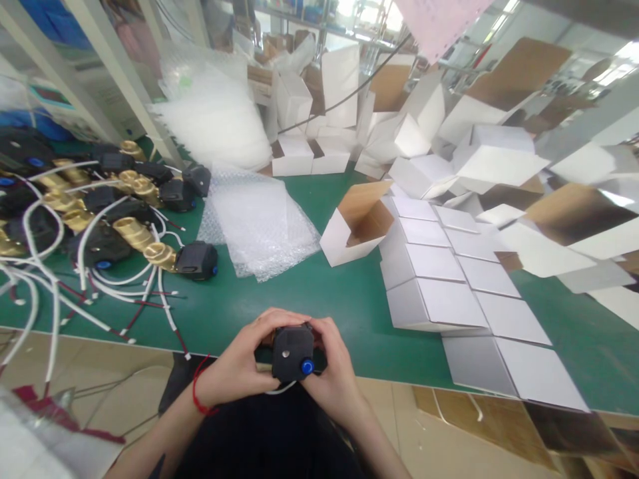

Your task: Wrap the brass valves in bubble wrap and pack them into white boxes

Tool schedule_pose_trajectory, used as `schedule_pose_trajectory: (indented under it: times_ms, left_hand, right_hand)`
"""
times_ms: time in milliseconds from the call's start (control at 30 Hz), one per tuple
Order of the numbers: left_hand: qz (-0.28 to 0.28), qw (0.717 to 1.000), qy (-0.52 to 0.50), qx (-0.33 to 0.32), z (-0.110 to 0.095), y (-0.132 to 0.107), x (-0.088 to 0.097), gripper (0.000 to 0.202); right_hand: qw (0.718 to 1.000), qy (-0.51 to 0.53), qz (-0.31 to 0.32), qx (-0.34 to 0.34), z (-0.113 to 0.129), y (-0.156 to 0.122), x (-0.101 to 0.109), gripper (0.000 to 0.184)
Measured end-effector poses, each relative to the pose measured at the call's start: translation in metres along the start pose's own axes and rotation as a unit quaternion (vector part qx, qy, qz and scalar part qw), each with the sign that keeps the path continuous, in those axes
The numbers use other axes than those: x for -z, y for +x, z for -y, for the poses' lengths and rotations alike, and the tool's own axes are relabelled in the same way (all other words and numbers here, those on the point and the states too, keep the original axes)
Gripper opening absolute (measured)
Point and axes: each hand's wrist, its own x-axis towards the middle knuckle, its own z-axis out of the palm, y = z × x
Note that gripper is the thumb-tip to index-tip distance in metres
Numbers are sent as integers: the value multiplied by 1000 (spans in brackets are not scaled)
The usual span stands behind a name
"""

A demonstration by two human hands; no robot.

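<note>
A motorized valve (293,352) with a black actuator housing and a blue knob is held at the table's front edge. My left hand (252,352) wraps round its left side, and my right hand (332,366) grips it from the right. Most of the valve's body is hidden by the fingers and the housing. A bit of white cable shows below it. Beyond my hands lie sheets of bubble wrap (264,219) on the green table (319,299). An open white carton (352,239) with a brown inside stands further right.
Several brass valves (160,253) with black housings and white cables (90,233) crowd the left side. Closed white boxes (444,303) stand in rows at the right. Open cartons (564,219) pile up behind them, and a stack of white wrap (214,113) sits at the back.
</note>
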Motion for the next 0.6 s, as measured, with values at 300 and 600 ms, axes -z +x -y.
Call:
schedule_pose_trajectory:
  times_ms: [300,600]
  left_hand:
    - [-1,997,-25,66,1,2,4,57]
    - [8,993,-61,102,3,3,7,65]
  right_hand:
    - [1000,7,-1,-11,4,5,0,52]
    - [1000,14,0,-28,6,11,-2,44]
